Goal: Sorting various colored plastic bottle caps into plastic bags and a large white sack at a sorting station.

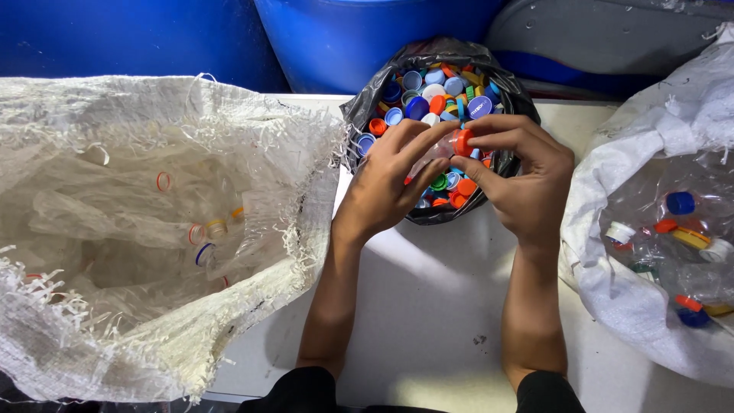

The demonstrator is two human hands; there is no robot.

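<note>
Clear plastic bottle (430, 157) with orange cap (462, 142), held above black bag of coloured caps (428, 107). Left hand (390, 180) wrapped around bottle body; right hand (520, 172) pinching the cap. Beneath, white bench (428, 306). Left, open woven sack (153, 229) holding capless bottles; right, sack of capped bottles (657, 229). Behind, blue drums (344, 38).
</note>
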